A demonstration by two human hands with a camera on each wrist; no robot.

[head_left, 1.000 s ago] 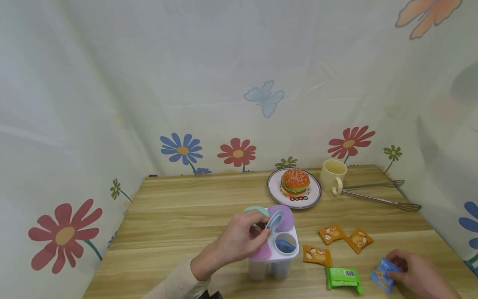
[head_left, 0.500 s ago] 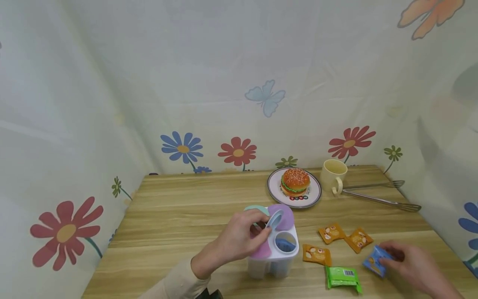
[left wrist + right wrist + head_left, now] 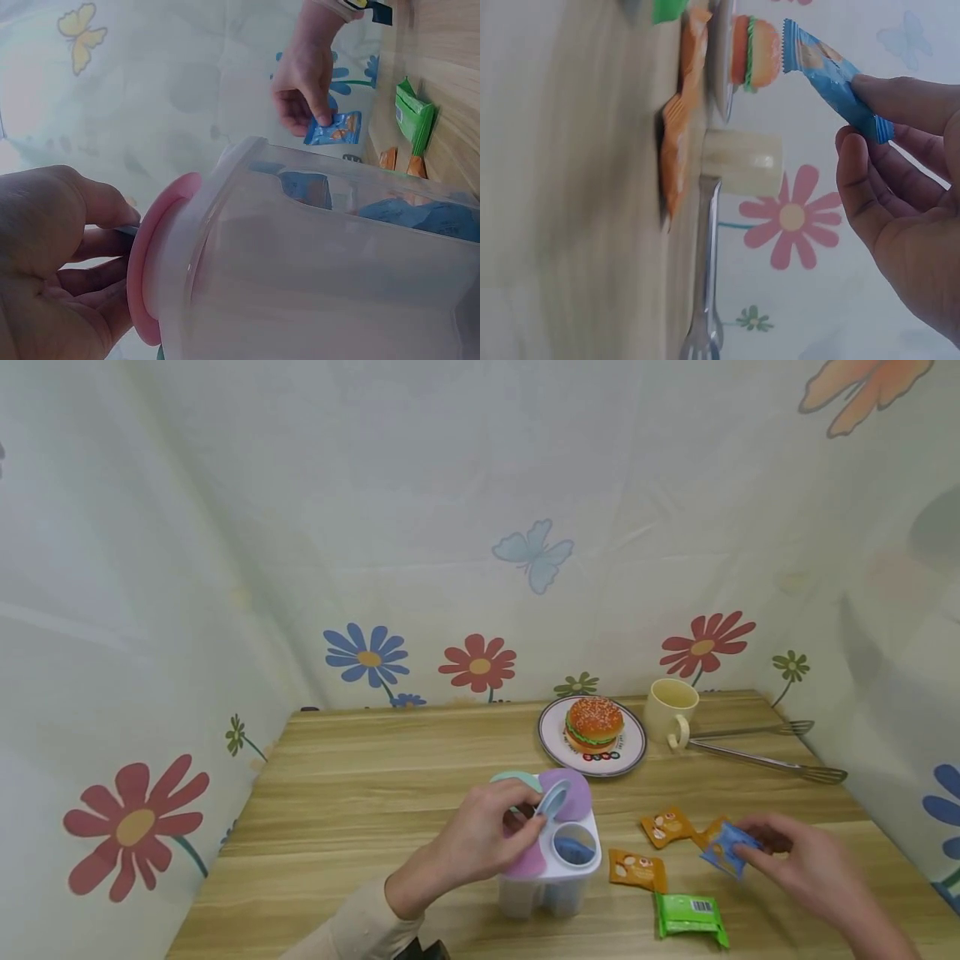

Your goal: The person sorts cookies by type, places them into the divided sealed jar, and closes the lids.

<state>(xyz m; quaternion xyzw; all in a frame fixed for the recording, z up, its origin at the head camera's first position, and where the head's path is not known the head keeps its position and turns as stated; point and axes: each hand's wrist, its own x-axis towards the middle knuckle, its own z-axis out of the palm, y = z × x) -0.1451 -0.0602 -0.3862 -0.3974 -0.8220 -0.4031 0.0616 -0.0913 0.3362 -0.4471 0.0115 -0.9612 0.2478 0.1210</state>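
Observation:
My left hand (image 3: pixel 480 835) pinches a small light-blue lid (image 3: pixel 553 800) and holds it tilted up beside the round opening of a white-topped clear container (image 3: pixel 542 893). Purple, pink and green lids cover its other openings. Through the uncovered hole and the clear wall, blue packets (image 3: pixel 420 217) show inside. Between thumb and fingers, my right hand (image 3: pixel 806 860) grips a blue snack packet (image 3: pixel 836 82), raised above the table. In the head view this packet partly overlaps an orange packet (image 3: pixel 711 835).
Two more orange packets (image 3: pixel 666 827) and a green packet (image 3: pixel 688 917) lie right of the container. Behind them are a plate (image 3: pixel 551 743) with a toy burger (image 3: pixel 594 724), a cream mug (image 3: pixel 667 714) and two metal whisks (image 3: pixel 772 762). A patterned curtain stands behind the table.
My right hand has lifted the blue packet off the right side of the table and carried it left and away from me. The left hand stays on the raised lid.

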